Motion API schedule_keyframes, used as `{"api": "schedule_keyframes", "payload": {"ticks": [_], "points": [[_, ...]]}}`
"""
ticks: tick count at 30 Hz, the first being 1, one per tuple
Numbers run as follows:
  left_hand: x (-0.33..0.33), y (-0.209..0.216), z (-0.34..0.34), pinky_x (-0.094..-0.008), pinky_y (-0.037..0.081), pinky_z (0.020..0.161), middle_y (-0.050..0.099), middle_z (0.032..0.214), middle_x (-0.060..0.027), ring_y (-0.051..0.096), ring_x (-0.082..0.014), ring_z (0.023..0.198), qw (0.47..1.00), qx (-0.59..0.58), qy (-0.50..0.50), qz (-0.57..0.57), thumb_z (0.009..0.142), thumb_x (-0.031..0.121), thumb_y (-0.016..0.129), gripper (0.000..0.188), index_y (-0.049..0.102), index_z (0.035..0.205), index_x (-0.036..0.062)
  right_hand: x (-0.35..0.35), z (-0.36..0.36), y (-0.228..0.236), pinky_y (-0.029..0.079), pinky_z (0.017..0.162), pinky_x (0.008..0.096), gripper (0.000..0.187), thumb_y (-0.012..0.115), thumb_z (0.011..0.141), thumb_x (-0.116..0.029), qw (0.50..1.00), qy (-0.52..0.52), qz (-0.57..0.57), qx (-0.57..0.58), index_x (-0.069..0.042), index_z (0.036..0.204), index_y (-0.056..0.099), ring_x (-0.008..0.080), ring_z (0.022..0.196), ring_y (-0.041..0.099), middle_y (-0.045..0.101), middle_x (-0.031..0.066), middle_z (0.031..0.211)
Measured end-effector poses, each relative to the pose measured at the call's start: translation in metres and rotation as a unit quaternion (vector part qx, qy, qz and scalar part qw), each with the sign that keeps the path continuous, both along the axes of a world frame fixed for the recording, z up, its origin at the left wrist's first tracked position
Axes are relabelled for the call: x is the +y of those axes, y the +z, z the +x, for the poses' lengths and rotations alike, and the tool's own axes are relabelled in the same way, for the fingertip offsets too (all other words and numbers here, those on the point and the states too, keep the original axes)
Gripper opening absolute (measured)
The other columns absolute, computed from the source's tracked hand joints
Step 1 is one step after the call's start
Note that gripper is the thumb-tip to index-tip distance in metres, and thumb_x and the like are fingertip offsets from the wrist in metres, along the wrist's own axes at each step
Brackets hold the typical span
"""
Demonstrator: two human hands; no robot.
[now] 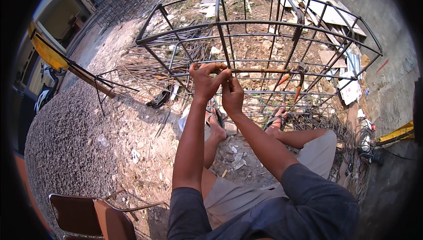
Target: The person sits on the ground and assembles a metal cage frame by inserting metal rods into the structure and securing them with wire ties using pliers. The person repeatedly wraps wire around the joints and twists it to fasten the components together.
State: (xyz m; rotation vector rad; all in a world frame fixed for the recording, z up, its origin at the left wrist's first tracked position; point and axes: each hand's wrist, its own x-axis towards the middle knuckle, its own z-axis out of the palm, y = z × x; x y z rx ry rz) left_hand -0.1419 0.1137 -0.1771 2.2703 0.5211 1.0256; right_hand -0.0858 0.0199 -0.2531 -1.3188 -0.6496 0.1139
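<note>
A cage of dark steel reinforcing bars (260,22) stands in front of me, with square stirrups along it. My left hand (205,81) is at its near side, fingers curled and thumb reaching right, where an upright bar meets a rusty horizontal bar (264,70). Close beside it, my right hand (232,95) has thumb and fingertips pinched together at the same crossing. What lies between the fingers of either hand is too small or hidden to make out. To the right, pincers (301,79) with orange-red handle ends hang on the cage.
Loose rods (154,61) lie in a pile beyond the cage's left end. A grey gravel heap (70,138) rises on the left, above a brown chair (75,213). Boards (328,8) lie along the concrete wall (390,72). My sandalled feet (216,123) rest on rubble below the cage.
</note>
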Motion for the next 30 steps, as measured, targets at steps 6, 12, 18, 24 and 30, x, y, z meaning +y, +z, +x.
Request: {"api": "schedule_keyframes", "payload": {"ticks": [6, 12, 18, 24, 30], "points": [[-0.004, 0.006, 0.009, -0.0478, 0.016, 0.116, 0.078, 0.084, 0.0037, 0.066, -0.0107, 0.095, 1.000, -0.008, 0.012, -0.008, 0.087, 0.039, 0.082, 0.024, 0.082, 0.097, 0.0174, 0.001, 0.008, 0.004, 0.050, 0.059, 0.0365, 0.015, 0.064, 0.102, -0.011, 0.979, -0.116, -0.029, -0.163, -0.005, 0.113, 0.073, 0.0237, 0.064, 0.066, 0.070, 0.0151, 0.080], [-0.007, 0.007, 0.019, -0.0494, 0.020, 0.113, 0.072, 0.084, 0.0005, 0.066, -0.0176, 0.092, 0.999, 0.004, 0.042, 0.014, 0.088, 0.039, 0.079, 0.026, 0.081, 0.092, 0.0142, 0.003, 0.009, 0.005, 0.053, 0.066, 0.0453, 0.012, 0.062, 0.099, -0.010, 0.982, -0.109, -0.025, -0.153, -0.006, 0.104, 0.072, 0.0371, 0.077, 0.071, 0.072, 0.0172, 0.087], [-0.026, 0.015, 0.026, -0.0523, 0.022, 0.112, 0.067, 0.083, -0.0026, 0.065, -0.0231, 0.085, 0.990, 0.030, 0.111, 0.079, 0.095, 0.036, 0.071, 0.027, 0.078, 0.089, 0.0096, -0.003, 0.001, 0.013, 0.051, 0.062, 0.0435, 0.011, 0.065, 0.099, -0.016, 0.997, -0.042, -0.059, -0.031, -0.006, 0.103, 0.070, 0.0359, 0.071, 0.070, 0.070, 0.0156, 0.079], [-0.043, 0.040, 0.029, -0.0612, 0.016, 0.118, 0.074, 0.094, -0.0052, 0.069, -0.0262, 0.096, 0.972, 0.162, 0.159, 0.056, 0.097, 0.039, 0.065, 0.033, 0.078, 0.091, 0.0094, -0.006, 0.004, 0.005, 0.050, 0.060, 0.0386, 0.016, 0.070, 0.096, -0.021, 0.999, -0.022, -0.023, 0.017, -0.007, 0.103, 0.069, 0.0241, 0.067, 0.069, 0.070, 0.0110, 0.076], [-0.042, 0.020, 0.022, -0.0587, 0.015, 0.119, 0.076, 0.084, -0.0029, 0.070, -0.0244, 0.087, 0.972, 0.109, 0.199, 0.070, 0.094, 0.043, 0.070, 0.032, 0.079, 0.089, 0.0127, -0.005, 0.007, 0.003, 0.053, 0.080, 0.0441, 0.020, 0.078, 0.088, -0.021, 0.979, -0.143, -0.063, -0.129, -0.005, 0.097, 0.069, 0.0328, 0.090, 0.066, 0.068, 0.0120, 0.090]]}}
